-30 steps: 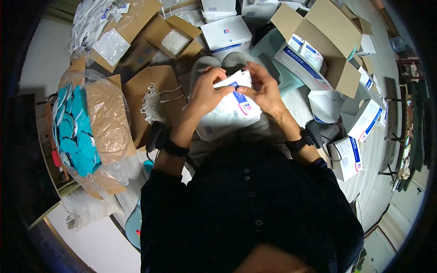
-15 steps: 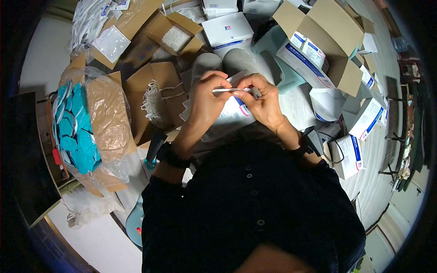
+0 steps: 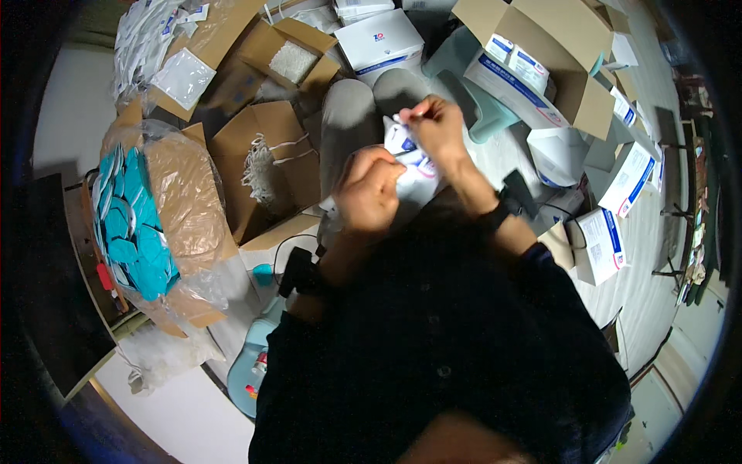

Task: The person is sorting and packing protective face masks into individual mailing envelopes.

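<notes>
A white printed packet (image 3: 418,172) with blue and pink marks is between my hands, above my lap. My left hand (image 3: 369,189) is closed on its left side, the fingers curled and the thumb toward the packet. Higher and to the right, my right hand (image 3: 438,133) pinches near the packet's upper end; its fingertips are slightly smeared by motion. The upper part stands up at an angle from the lower part. Whether it is one packet or two overlapping, I cannot tell.
At left, a plastic-lined carton (image 3: 185,185) holds many teal pieces (image 3: 127,224). A brown box (image 3: 255,124) with white cords (image 3: 259,174) stands beside my legs. White printed boxes (image 3: 380,40) lie ahead and at right. An open carton (image 3: 568,58) rests near a pale green stool (image 3: 488,108).
My left hand has moved down and closer to my body. My right hand has risen and turned, pinching the packet's upper end. The packet's printed face now shows more upright between them.
</notes>
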Demonstrator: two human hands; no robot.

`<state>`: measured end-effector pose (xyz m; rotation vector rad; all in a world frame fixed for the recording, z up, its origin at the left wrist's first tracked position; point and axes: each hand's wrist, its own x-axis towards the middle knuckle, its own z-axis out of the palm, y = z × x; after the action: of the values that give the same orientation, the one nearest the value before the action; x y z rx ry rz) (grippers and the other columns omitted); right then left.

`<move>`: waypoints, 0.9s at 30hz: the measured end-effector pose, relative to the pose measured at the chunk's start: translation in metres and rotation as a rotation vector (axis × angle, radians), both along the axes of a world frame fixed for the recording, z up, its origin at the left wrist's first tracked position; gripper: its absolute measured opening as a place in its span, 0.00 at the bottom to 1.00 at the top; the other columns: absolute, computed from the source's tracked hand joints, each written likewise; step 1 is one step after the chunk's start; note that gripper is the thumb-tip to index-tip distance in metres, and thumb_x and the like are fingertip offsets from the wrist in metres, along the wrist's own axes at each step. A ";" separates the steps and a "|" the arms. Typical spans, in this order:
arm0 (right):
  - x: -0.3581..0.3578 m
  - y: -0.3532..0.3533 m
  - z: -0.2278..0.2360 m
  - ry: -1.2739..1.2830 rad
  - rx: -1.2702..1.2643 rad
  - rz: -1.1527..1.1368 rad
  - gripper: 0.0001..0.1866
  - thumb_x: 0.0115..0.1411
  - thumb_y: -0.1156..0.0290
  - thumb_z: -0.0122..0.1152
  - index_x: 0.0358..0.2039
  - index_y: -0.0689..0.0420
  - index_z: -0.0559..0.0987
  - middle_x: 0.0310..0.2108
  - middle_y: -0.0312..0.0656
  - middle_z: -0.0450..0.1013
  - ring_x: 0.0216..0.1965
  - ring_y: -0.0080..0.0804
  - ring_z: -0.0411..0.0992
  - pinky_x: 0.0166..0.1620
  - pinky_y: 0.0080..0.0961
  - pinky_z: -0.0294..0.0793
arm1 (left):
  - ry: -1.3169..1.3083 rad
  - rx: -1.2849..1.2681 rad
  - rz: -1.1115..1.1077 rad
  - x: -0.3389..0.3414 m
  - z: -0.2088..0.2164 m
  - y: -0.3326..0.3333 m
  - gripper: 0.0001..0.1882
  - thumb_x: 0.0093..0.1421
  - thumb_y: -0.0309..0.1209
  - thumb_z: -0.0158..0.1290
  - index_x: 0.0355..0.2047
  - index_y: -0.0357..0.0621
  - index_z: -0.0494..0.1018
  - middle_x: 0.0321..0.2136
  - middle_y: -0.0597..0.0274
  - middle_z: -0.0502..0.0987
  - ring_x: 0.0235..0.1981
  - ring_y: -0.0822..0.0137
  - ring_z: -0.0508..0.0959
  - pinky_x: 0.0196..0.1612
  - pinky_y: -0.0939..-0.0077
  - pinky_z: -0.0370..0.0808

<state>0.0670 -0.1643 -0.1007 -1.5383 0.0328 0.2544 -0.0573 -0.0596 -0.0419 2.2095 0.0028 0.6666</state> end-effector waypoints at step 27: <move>0.016 -0.044 0.058 0.264 0.207 0.246 0.08 0.60 0.69 0.62 0.33 0.60 0.74 0.26 0.36 0.73 0.27 0.21 0.71 0.35 0.18 0.72 | 0.307 -0.196 -0.101 0.019 0.000 0.036 0.11 0.54 0.26 0.58 0.25 0.39 0.65 0.32 0.52 0.77 0.38 0.61 0.77 0.52 0.65 0.68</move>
<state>0.0830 -0.2088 -0.0427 -1.2943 0.0242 0.6367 -0.0383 -0.0233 -0.0422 2.0848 0.1079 0.2547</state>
